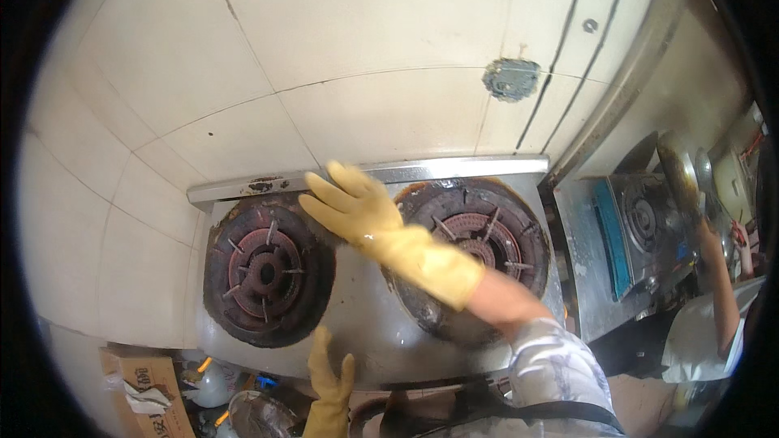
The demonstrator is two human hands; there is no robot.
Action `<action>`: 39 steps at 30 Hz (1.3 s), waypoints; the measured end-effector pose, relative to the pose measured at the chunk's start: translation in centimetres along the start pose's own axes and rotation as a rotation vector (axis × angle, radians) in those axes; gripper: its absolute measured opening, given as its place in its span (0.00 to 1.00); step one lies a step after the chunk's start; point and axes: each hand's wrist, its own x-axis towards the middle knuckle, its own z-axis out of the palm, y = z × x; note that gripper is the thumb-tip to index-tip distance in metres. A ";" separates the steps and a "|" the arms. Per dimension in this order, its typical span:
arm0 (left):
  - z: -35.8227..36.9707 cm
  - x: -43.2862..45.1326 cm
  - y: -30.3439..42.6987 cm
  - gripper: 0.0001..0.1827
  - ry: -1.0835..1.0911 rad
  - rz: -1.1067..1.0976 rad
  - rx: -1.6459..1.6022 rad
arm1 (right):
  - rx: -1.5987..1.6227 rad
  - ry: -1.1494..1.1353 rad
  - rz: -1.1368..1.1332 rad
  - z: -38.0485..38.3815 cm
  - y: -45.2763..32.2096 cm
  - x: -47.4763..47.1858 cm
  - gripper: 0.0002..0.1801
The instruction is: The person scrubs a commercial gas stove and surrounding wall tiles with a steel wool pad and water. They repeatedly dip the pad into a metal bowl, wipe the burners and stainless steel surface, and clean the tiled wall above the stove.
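My right hand, in a long yellow rubber glove, reaches over the steel stove top between two round gas burners, its fingers extended towards the wall edge. Its forearm crosses the right burner. Below the left burner, at the front edge of the stove, is my left hand in a matching glove, with fingers apart and nothing in it. Both burners have blackened rims and metal pot supports. No object shows in my right hand. A steel ledge runs along the back of the stove.
Cream wall tiles rise behind the stove. A cardboard box and plastic jugs stand at the lower left. At the right, a person's arm reaches towards a pan beside a smaller gas stove.
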 end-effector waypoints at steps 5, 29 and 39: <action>1.2 0.0 -2.0 0.41 -0.103 0.120 0.320 | -0.580 -0.611 -0.234 8.2 11.6 3.5 0.37; 4.4 -0.6 0.2 0.32 -0.249 0.011 0.648 | -0.040 -0.022 0.806 -20.2 23.8 -29.1 0.19; 5.7 0.8 1.7 0.28 -0.204 0.178 0.716 | 0.035 -0.499 0.939 -15.7 23.7 -39.1 0.55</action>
